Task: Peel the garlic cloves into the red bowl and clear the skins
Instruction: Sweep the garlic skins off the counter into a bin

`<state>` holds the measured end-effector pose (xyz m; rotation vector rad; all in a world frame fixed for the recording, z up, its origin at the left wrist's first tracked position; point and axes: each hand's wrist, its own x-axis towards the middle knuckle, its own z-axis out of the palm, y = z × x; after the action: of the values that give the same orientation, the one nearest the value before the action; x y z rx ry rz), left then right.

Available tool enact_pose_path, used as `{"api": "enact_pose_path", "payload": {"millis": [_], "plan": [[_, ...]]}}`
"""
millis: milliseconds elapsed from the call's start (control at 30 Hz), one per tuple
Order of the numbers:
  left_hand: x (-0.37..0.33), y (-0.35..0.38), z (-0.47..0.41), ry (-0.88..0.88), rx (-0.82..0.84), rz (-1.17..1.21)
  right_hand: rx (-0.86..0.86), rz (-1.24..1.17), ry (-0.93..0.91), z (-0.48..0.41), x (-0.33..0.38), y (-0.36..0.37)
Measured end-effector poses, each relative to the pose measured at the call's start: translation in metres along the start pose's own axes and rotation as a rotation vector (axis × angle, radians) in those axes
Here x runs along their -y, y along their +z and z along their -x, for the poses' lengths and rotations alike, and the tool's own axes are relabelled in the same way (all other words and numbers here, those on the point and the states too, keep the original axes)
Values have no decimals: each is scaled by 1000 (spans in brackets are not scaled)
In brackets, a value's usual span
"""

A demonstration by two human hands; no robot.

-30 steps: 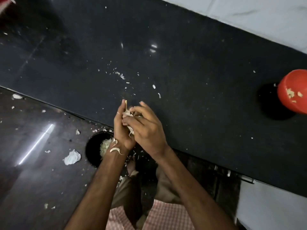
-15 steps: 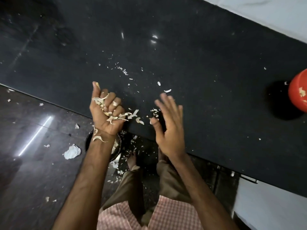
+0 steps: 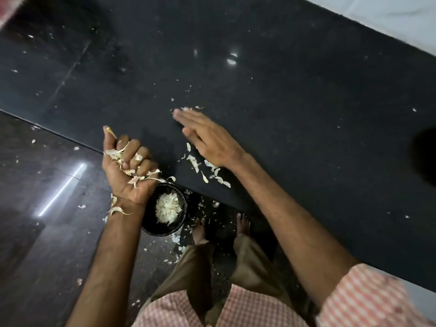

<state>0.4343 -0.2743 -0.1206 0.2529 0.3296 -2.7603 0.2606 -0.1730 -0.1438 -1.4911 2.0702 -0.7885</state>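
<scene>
Head view, only one. Two hands in frame. Left hand (image 3: pixel 127 171) is palm-up at the near edge of the black countertop (image 3: pixel 295 119), fingers curled tight around one wad of garlic skins (image 3: pixel 118 154); bits stick out between the fingers and past the palm. One scrap is on the thumb tip and two curled pieces cling to the left wrist (image 3: pixel 116 210). Right hand (image 3: pixel 210 140) is released: fingers straight and together, laid on the countertop to the right of the left hand and farther in, holding nothing. Its fingertips are blurred, next to a few far flecks. Loose skins on the counter (image 3: pixel 204 172): roughly ten pieces, clustered just beside and near the right wrist, close to the near edge, a couple touching the wrist. Tiny white specks are scattered across the rest of the slab, too many and too small to count. One round black container (image 3: pixel 151 228) sits on the dark floor (image 3: pixel 35 244) below the counter edge, directly under and right of the left wrist, with one heap of skins inside (image 3: pixel 168 207). More scraps lie on the floor around it. Two bare feet (image 3: pixel 198 228) are right of the container, brown trousers (image 3: pixel 195 267) and a checked shirt (image 3: pixel 238 310) nearer. One red-and-white object (image 3: pixel 7 13) is cut off at the far left corner; cannot tell what it is.
</scene>
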Motion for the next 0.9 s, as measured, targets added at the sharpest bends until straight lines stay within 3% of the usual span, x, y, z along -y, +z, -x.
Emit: {"api": "enact_pose_path", "payload": {"millis": [67,167,267,433,700,900], "plan": [[-8,-6,6,6,6,10,149,-17,-108,19,-2,-3],[-16,-15,15,31,9,4,216,14,-192,45,-3,3],[-20,-24,23,59,21,-3,150,182,-249,51,4,18],[-19,-38,31,87,19,18,56,463,-166,39,32,58],[-4,-53,39,134,-25,13,-178,206,-315,37,33,59],[20,-64,46,171,-17,13,-223,256,-223,83,12,44]]}}
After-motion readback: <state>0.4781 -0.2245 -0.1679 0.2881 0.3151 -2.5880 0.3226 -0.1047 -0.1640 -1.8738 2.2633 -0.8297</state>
